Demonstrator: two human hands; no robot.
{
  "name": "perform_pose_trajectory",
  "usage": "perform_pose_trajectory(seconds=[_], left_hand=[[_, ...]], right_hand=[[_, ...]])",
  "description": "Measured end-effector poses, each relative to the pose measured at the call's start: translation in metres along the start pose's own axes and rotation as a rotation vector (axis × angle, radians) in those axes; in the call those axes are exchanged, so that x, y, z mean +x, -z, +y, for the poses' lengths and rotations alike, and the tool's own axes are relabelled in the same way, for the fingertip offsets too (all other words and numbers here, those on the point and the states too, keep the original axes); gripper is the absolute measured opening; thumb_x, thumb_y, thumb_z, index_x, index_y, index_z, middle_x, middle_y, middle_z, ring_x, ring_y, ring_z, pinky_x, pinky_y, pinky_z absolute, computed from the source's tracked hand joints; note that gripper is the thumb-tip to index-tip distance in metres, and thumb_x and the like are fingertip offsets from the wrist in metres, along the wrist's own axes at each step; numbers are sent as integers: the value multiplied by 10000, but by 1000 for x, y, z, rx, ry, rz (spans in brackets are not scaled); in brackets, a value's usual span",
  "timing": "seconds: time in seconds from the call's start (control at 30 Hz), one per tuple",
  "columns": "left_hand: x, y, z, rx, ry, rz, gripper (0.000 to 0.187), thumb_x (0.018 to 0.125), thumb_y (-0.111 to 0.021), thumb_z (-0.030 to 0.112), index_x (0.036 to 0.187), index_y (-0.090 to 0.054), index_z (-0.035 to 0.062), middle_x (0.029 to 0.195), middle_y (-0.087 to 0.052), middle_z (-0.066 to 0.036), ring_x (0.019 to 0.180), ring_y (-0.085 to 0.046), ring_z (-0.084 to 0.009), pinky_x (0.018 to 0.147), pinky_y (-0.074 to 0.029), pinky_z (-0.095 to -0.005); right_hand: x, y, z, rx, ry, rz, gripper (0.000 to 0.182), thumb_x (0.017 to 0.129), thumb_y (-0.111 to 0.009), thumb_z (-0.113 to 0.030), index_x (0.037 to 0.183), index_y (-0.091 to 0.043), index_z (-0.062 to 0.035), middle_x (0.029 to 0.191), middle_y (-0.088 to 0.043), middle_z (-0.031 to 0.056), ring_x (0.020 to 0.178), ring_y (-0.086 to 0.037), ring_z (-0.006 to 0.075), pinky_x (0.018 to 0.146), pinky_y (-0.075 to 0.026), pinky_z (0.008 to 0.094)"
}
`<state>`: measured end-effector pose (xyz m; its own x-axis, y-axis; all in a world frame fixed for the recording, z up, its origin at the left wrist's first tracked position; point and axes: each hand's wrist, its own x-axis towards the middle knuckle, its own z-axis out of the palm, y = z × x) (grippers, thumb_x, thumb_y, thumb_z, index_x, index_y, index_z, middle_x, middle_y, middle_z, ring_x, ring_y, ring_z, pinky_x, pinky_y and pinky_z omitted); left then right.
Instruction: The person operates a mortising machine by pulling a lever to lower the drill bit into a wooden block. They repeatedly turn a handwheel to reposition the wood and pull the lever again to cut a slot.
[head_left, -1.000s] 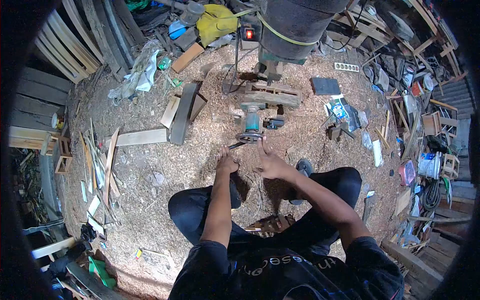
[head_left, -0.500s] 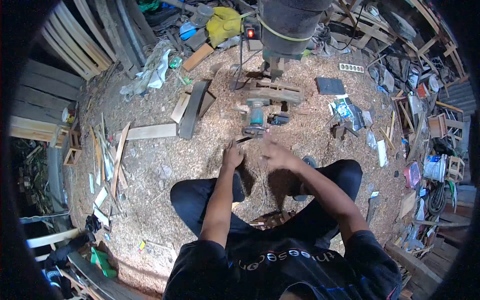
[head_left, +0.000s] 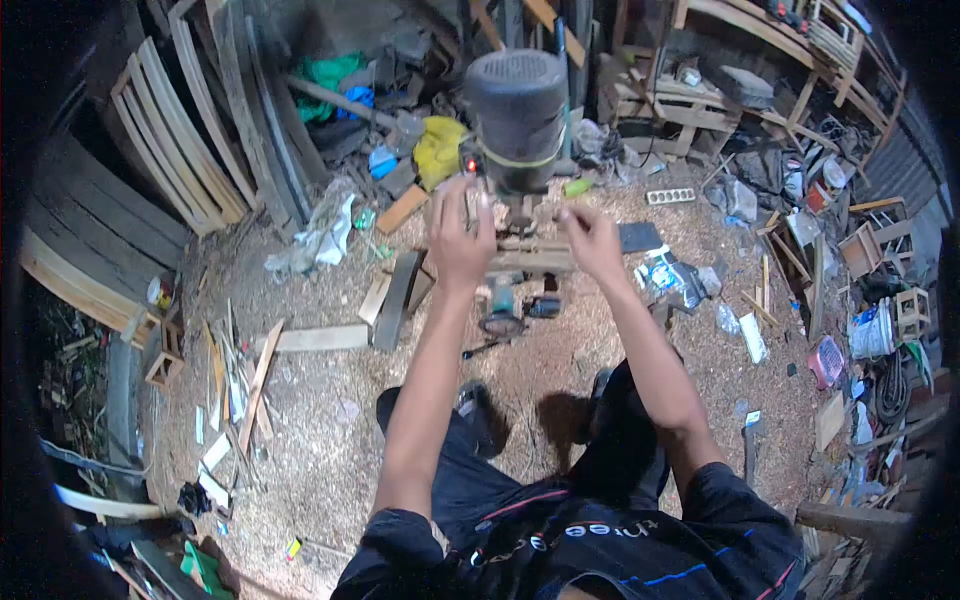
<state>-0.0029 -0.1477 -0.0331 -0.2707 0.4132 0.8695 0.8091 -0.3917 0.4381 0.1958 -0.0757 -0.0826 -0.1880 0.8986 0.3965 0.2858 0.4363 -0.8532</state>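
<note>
My left hand (head_left: 461,232) is raised at the left of the dark upright machine (head_left: 516,110), just below its small red light; its fingers are bent and I cannot make out anything in them. On the machine's other side is my right hand (head_left: 592,240), thumb and fingertips drawn together near the spindle, their contents too small to tell. Under the spindle lies a wooden block (head_left: 530,261). A green power tool (head_left: 502,312) with a round base rests on the ground below it.
Grey and pale boards (head_left: 322,339) lie at the left, with thin sticks beyond. A dark slab (head_left: 638,237) and a white power strip (head_left: 670,197) are at the right. Planks lean at the back left; scrap piles line the right side. Wood chips cover the ground.
Both hands have moved up from beside the green tool to either side of the machine. The view has tilted upward, showing the machine's top. A dark slender item now lies below the green tool.
</note>
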Motion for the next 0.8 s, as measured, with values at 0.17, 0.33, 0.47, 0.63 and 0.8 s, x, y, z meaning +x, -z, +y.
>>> perform_pose_trajectory(seconds=[0.17,0.33,0.47,0.63,0.8], left_hand=[[146,-67,26,21,-269,37,293,817,-633,166,1086,-616,52,1103,-617,-142,1080,-570,-343,932,-430,-428],[159,-112,10,48,-251,150,196,801,-584,170,705,-694,40,749,-693,-122,737,-645,-328,792,-480,-400],[157,-112,4,20,-249,122,179,799,-572,152,737,-697,40,769,-697,-116,730,-648,-303,747,-468,-381],[155,-118,-7,7,-277,158,173,798,-577,141,734,-713,54,765,-707,-94,736,-658,-283,754,-474,-369],[155,-116,-11,30,-270,144,225,839,-554,157,751,-740,66,794,-728,-82,772,-679,-278,783,-488,-361]], right_hand=[[122,33,-59,69,140,218,292,898,-646,-232,1013,-705,30,827,-716,191,774,-709,246,710,-528,344],[266,28,-6,87,109,238,431,846,-701,-341,1055,-692,35,867,-724,185,806,-712,244,731,-530,348],[355,17,30,-21,-51,91,694,811,-720,-491,1155,-625,104,977,-698,179,862,-666,237,772,-517,358],[447,-18,80,-96,-80,45,997,728,-713,-686,1223,-539,162,1015,-654,180,910,-624,272,813,-502,371],[416,-17,-3,236,-34,-30,732,877,-538,-695,1042,-604,15,632,-538,24,468,-463,147,409,-344,333]])
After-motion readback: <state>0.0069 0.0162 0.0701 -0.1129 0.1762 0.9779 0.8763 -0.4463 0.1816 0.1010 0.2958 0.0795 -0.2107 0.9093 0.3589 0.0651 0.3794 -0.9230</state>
